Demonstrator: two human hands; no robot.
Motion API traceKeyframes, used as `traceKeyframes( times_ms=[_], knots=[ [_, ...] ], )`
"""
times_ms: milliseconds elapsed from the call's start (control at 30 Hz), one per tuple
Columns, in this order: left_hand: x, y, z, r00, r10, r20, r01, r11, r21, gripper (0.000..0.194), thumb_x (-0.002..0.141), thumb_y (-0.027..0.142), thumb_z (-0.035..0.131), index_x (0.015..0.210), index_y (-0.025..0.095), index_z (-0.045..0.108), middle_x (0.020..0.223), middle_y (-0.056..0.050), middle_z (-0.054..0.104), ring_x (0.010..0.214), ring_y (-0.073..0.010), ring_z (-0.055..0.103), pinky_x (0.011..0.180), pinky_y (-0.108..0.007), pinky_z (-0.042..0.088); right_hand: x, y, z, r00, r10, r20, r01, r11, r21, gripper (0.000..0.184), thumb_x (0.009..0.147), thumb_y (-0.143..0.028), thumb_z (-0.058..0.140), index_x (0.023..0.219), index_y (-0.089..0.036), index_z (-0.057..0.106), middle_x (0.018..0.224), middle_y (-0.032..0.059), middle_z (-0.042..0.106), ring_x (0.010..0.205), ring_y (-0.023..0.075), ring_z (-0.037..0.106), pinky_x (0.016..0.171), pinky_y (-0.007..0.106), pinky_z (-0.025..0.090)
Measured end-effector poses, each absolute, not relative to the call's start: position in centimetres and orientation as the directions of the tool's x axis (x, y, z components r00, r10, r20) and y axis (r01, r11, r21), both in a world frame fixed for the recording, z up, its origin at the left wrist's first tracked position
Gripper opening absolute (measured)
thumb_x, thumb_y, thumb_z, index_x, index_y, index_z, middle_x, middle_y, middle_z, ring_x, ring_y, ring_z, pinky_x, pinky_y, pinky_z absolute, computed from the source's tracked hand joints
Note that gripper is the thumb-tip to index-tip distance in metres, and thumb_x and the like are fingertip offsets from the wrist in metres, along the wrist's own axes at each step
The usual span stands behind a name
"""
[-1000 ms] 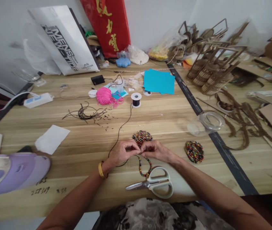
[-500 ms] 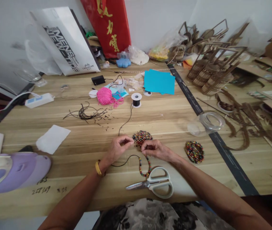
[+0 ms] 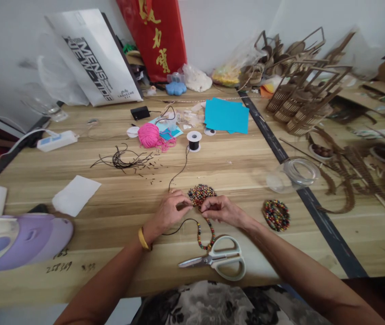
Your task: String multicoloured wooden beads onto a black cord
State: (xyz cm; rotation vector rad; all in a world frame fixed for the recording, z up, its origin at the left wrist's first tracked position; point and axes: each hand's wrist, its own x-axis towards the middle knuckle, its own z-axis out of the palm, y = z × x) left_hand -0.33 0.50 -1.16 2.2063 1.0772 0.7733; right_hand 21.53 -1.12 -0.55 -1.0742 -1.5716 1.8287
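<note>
A pile of small multicoloured beads (image 3: 199,193) lies on the table just beyond my hands. My left hand (image 3: 172,208) is pinched at the left edge of the pile; what is between its fingertips is too small to make out. On the other side, my right hand (image 3: 221,211) pinches the upper end of a black cord strung with beads (image 3: 206,246). The strung part hangs in a loop on the table, and bare black cord (image 3: 182,225) runs from it under my left hand. Scissors (image 3: 219,258) lie partly open just below the loop.
A coil of strung beads (image 3: 276,215) lies to the right. Ahead stand a black cord spool (image 3: 194,141), pink yarn (image 3: 148,135) and blue sheets (image 3: 226,116). Cut black cords (image 3: 121,158) and white paper (image 3: 76,195) are at left; small woven baskets (image 3: 297,104) at far right.
My left hand has shifted slightly right and down, and its fingertips are now closer to my right hand. My right hand stays pinched in nearly the same spot.
</note>
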Motion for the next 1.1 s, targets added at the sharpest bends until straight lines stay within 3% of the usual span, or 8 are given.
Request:
traceKeyframes(
  times_ms=[433, 1100],
  knots=[
    [0.14, -0.14, -0.77, 0.568, 0.791, 0.228, 0.578, -0.581, 0.573, 0.009, 0.084, 0.018, 0.060, 0.078, 0.015, 0.067, 0.082, -0.006, 0.065, 0.082, -0.0192, 0.055, 0.080, -0.035, 0.042, 21.52, -1.20, -0.31, -0.592, 0.783, -0.192, 0.112, -0.156, -0.981, 0.025, 0.081, -0.038, 0.063, 0.077, -0.014, 0.057, 0.056, -0.0050, 0.048, 0.044, 0.0048, 0.038, 0.039, 0.016, 0.031],
    [-0.02, 0.04, -1.28, 0.562, 0.787, 0.253, 0.576, -0.593, 0.563, 0.013, 0.086, 0.021, 0.057, 0.079, 0.017, 0.067, 0.079, -0.005, 0.064, 0.082, -0.0191, 0.054, 0.081, -0.035, 0.041, 21.58, -1.07, -0.99, -0.531, 0.811, -0.246, 0.081, -0.241, -0.967, 0.030, 0.075, -0.040, 0.069, 0.083, -0.014, 0.057, 0.060, -0.0045, 0.054, 0.046, 0.0046, 0.047, 0.039, 0.014, 0.039]
  ],
)
